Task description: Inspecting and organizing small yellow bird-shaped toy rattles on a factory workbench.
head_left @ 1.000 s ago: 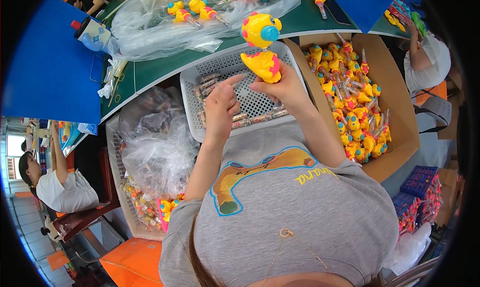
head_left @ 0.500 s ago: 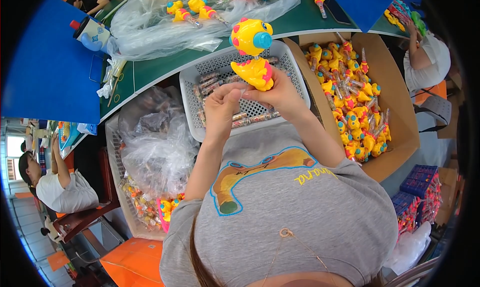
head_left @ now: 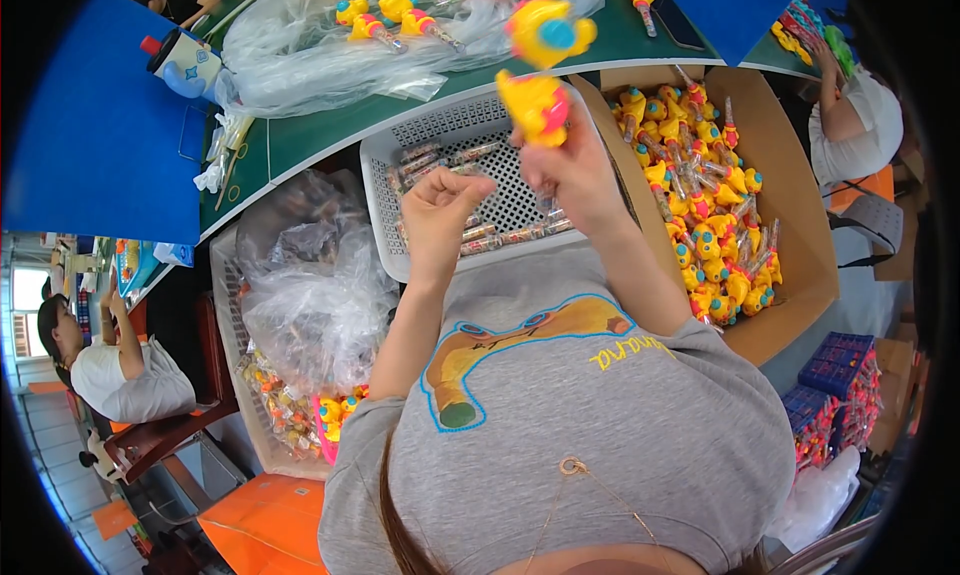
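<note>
My right hand (head_left: 588, 185) grips a yellow toy figure (head_left: 543, 110) with pink patches and a blue snout, blurred by motion, its head joined above the body. The toy is held upright over the right part of a white plastic basket (head_left: 375, 190). My left hand (head_left: 440, 210) is apart from it, thumb and fingers pressed together above the basket; whether anything small is between them cannot be seen. Under the hands, several clear tubes with colourful filling (head_left: 480, 245) lie in the basket.
At right stands a cardboard box (head_left: 800, 245) full of yellow toys with tubes. More toys (head_left: 395, 10) lie on plastic sheeting (head_left: 290, 65) on the green table. A crate (head_left: 230, 345) of plastic bags is at left. Co-workers sit on either side.
My hands were together below the toy and have separated. The right hand has moved a little right with the toy, which has turned and blurred; the left stays closed, about where it was.
</note>
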A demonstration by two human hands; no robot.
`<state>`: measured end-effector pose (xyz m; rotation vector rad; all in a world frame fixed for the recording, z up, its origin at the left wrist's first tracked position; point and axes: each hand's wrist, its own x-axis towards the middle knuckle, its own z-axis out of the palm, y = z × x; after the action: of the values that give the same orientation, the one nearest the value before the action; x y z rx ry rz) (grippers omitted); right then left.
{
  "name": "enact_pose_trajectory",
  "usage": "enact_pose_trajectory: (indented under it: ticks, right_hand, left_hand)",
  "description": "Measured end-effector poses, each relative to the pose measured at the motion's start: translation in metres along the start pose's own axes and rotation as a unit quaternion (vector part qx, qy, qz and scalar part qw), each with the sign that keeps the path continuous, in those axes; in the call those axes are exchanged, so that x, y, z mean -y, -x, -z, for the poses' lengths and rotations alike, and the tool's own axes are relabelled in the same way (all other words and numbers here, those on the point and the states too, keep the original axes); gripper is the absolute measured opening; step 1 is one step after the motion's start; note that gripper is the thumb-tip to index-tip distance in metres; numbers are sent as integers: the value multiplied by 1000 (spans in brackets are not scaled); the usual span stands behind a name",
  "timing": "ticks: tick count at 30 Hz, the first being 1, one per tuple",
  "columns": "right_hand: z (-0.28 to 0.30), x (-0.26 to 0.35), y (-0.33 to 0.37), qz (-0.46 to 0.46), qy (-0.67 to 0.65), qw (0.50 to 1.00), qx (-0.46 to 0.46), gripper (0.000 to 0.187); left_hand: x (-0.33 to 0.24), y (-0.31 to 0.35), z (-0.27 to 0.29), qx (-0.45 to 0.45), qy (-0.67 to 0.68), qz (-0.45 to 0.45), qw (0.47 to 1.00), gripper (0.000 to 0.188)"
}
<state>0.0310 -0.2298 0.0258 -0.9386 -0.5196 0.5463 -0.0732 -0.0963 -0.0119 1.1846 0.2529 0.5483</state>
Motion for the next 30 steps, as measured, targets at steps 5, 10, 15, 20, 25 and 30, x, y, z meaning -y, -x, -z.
enact_pose_trajectory:
  ticks: [5,10,15,20,25,30]
  right_hand:
    - [11,15,-6,99,-149,984,-1,34]
    - [7,11,-3,105,-129,986,-18,30]
    - [2,0,-3,52,-110,992,-25,33]
    - [4,-3,-4,34,-74,995,-51,35]
    - [5,-2,-5,49,-52,996,-57,35]
    - [7,0,-5,20,-48,998,-35,36]
  left_hand:
    - [-5,2,-4,28,-321,-110,940,11]
    - [-5,11,-16,45,-343,-41,937,13]
    - [-1,12,-17,44,-319,-54,945,19]
    - [-1,10,-17,40,-297,-71,952,20]
    - [-10,13,-21,31,-274,-12,961,17]
    - [-11,10,-18,60,-269,25,961,15]
